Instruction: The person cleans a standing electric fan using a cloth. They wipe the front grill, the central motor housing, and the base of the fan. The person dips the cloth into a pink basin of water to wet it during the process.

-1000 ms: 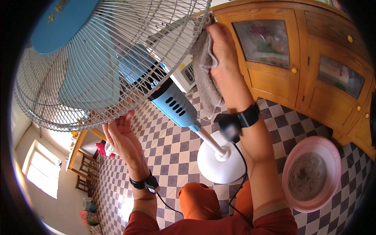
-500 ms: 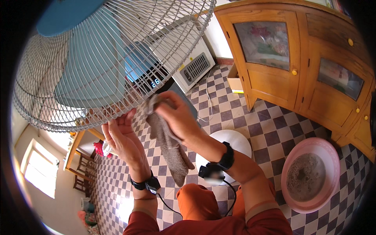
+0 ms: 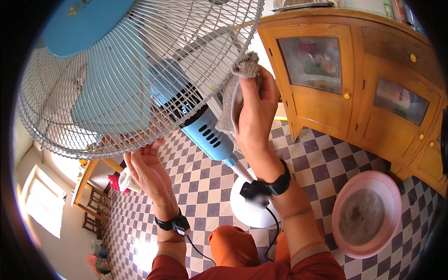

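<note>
A pedestal fan fills the upper left, its wire guard [image 3: 154, 93] in front of light blue blades [image 3: 112, 88] and a blue round centre [image 3: 84, 28]. My left hand [image 3: 151, 175] is at the guard's lower edge, with bent fingers taking hold of the rim; some fingertips are hidden by the wires. In my right hand [image 3: 256, 112] is a damp-looking grey-brown cloth [image 3: 231, 107], bunched between thumb and fingers. That hand is raised at the guard's right side, the cloth against or very near the rim. Below, the fan's blue control column [image 3: 210, 137] rises from a white round base [image 3: 240, 207].
A pink basin [image 3: 396, 205] of murky grey water stands on the checkered floor [image 3: 303, 186] at the right. Behind it is a wooden cabinet [image 3: 322, 105] with glass panes. Stools [image 3: 98, 200] and a wooden table [image 3: 84, 182] are at the far left. Cords hang from my wrist bands.
My right hand has moved up and to the right along the guard with the cloth, which was hanging down before. The fan's column shows more now. My left hand stays at the lower rim.
</note>
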A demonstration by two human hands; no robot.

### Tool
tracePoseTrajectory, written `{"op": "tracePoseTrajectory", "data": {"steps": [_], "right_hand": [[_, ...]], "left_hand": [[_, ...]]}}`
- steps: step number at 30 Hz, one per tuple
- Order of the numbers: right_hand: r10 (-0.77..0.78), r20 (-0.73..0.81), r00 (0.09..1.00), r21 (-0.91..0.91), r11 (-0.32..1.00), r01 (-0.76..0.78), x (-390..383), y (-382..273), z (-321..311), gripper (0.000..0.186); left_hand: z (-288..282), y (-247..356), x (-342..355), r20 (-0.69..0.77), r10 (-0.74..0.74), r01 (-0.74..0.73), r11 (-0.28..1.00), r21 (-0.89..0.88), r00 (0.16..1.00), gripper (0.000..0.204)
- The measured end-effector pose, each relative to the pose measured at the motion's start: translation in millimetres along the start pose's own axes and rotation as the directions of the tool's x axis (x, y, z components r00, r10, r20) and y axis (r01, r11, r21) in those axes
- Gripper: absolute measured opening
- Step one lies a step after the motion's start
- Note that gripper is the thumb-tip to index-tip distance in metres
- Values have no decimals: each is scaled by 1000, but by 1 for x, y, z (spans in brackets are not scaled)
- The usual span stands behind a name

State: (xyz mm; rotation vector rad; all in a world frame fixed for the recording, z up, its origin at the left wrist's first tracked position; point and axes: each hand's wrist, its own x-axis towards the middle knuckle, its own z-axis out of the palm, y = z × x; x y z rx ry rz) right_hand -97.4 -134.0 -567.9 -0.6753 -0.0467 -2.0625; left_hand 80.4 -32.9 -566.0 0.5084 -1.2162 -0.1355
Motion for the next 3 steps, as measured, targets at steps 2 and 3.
{"op": "tracePoseTrajectory", "data": {"steps": [2, 3], "right_hand": [[-85, 38, 996, -81, 993, 88, -8, -6, 6, 32], [-221, 106, 970, -152, 960, 235, -10, -6, 8, 35]], "left_hand": [[1, 2, 0, -12, 6, -6, 1000, 8, 1000, 22], [3, 4, 0, -16, 10, -10, 1000, 12, 1000, 22]]}}
